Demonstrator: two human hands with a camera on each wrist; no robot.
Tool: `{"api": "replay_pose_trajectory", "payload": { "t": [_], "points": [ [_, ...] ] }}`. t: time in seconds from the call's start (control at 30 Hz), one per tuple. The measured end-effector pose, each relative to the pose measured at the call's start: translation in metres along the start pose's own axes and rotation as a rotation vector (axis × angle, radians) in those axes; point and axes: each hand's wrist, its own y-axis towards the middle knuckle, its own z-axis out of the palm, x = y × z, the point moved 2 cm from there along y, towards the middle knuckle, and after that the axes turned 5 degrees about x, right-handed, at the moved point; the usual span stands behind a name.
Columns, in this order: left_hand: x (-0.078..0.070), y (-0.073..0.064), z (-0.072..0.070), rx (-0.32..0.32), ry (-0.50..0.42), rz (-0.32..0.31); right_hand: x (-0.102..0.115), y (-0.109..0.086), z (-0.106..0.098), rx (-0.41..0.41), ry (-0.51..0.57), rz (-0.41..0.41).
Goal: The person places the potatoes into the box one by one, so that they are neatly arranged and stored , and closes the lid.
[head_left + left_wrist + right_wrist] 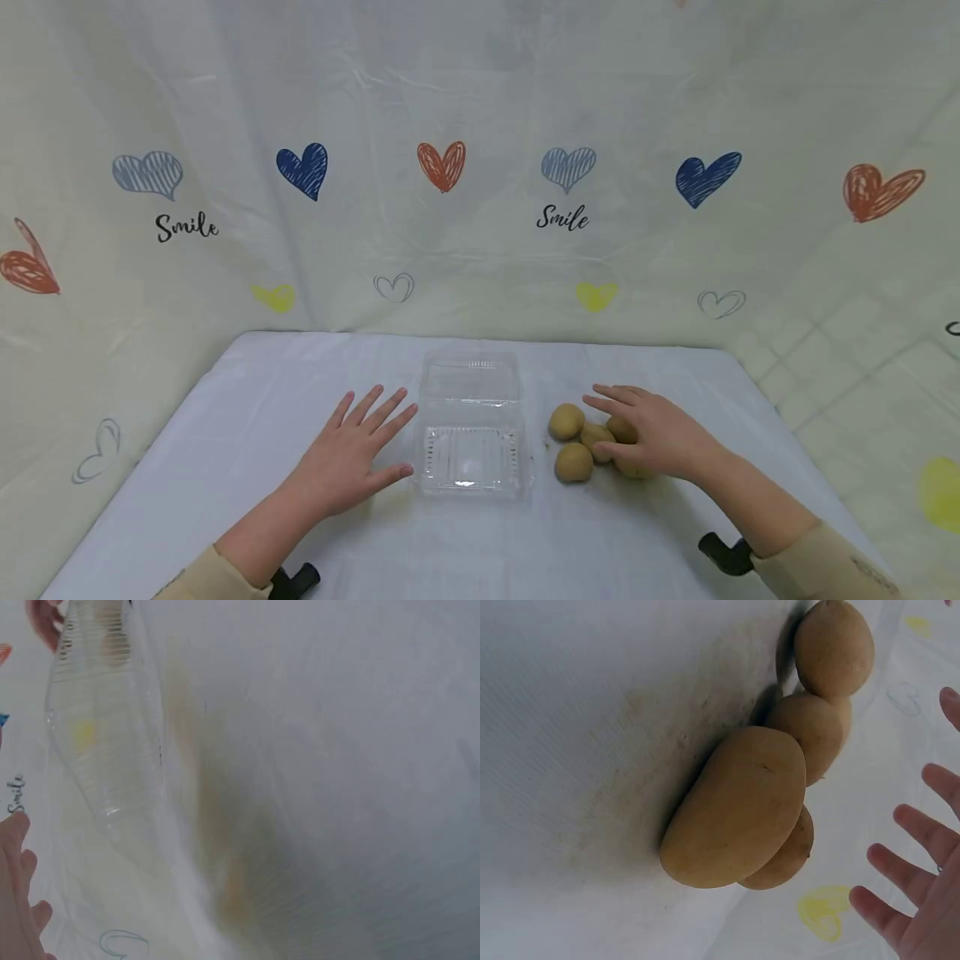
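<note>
A clear plastic clamshell box [471, 463] lies with its lid raised at the middle of the table; the left wrist view shows its ribbed wall [105, 750]. To its left, my left hand [347, 468] is spread with straight fingers, holding nothing. Several brown potatoes sit clustered right of the box, a round potato [573, 463] nearest the front. Over the cluster's right side hovers my right hand [660, 437], its fingers extended and partly hiding some potatoes. In the right wrist view a large oblong potato [735, 810] appears apart from the spread fingers [922, 832].
A white cloth [360, 554] covers the table, with brownish dirt specks [682, 739] beside the potatoes. Behind it hangs a pale curtain [495, 92] printed with hearts and "Smile". Black wrist mounts [726, 554] sit by both sleeves.
</note>
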Motion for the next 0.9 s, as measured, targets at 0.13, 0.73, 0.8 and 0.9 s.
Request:
{"api": "replay_pose_trajectory", "payload": {
  "t": [0.13, 0.73, 0.8, 0.9],
  "points": [
    [-0.002, 0.0, 0.002, 0.016, -0.015, 0.001, -0.003, 0.006, -0.002, 0.061, 0.012, 0.006],
    [-0.009, 0.001, 0.008, 0.089, -0.065, 0.017, -0.013, 0.041, -0.007, 0.268, 0.147, 0.057],
    [-0.01, 0.002, 0.009, 0.096, -0.059, 0.019, -0.014, 0.046, -0.006, 0.296, 0.171, 0.076],
    [-0.011, 0.003, 0.01, 0.108, -0.064, 0.02, -0.016, 0.053, -0.004, 0.331, 0.221, 0.116]
  ]
}}
